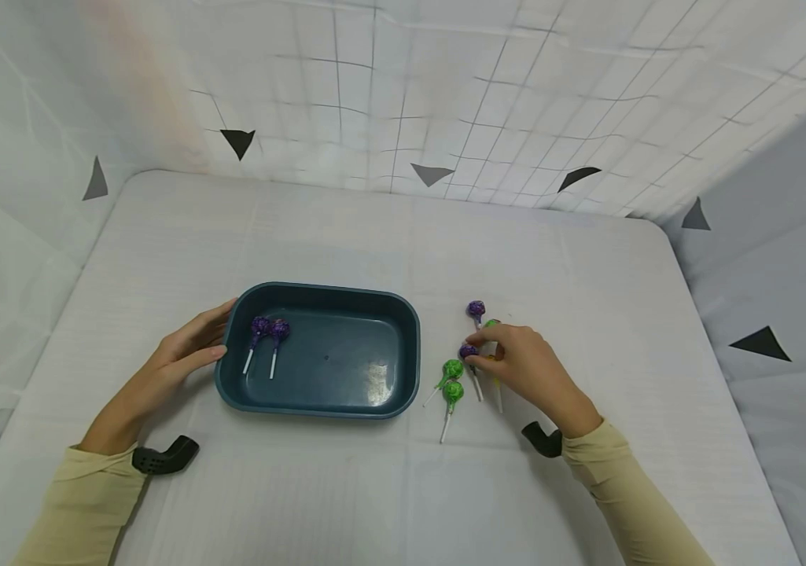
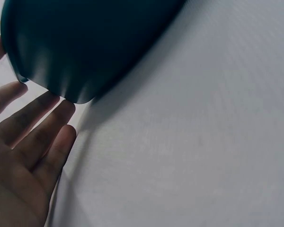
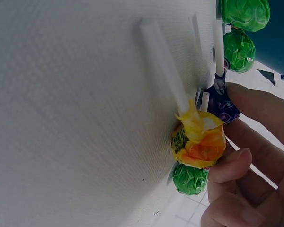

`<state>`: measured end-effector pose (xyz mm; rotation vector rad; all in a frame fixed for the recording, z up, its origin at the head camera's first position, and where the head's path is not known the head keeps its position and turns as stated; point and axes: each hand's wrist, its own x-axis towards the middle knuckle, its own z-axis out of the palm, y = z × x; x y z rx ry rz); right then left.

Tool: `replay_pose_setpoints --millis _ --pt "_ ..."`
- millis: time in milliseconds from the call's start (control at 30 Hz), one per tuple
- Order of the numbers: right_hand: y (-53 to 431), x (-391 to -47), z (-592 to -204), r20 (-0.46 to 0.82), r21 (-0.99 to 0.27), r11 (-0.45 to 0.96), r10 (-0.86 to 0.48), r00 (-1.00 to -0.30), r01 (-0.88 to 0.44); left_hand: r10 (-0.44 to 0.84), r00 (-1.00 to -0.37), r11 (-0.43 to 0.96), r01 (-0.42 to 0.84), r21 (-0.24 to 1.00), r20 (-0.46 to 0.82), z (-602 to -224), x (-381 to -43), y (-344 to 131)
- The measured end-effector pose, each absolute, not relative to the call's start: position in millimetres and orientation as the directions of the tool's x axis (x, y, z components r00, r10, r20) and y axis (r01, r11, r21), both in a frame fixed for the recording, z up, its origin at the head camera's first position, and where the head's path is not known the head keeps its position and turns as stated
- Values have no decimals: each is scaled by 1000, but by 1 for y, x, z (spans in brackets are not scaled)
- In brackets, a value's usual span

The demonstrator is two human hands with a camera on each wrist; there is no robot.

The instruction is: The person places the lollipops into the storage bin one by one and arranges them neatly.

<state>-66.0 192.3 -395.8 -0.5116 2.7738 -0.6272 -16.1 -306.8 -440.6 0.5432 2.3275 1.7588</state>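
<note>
My left hand [image 1: 186, 346] rests against the left end of a dark teal plastic tray [image 1: 332, 413], fingers stretched out and fingertips at its outer wall. Inside that tray, two purple lollipops [image 1: 279, 328] lie side by side at the left. To the right of it, my right hand [image 1: 526, 369] pinches the head of a purple lollipop [image 1: 469, 351] between thumb and finger, its white stick slanting down. Close under the hand, in the right wrist view, are a yellow-orange lollipop [image 3: 206, 146] and a green one [image 3: 190, 179].
Two more green lollipops [image 1: 453, 391] lie between the tray and the right hand. Another purple lollipop [image 1: 476, 309] lies just beyond the fingers. The white-covered table [image 1: 289, 495] ends at a hanging white sheet [image 1: 346, 94] at the back.
</note>
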Motion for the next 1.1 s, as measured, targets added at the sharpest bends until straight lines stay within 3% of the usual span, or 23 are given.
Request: replay_pose_setpoints --millis 1100 --pt "193 -67 -396 -152 -452 844 -394 -907 -291 393 -915 222 190 956 90 -441 -16 -308"
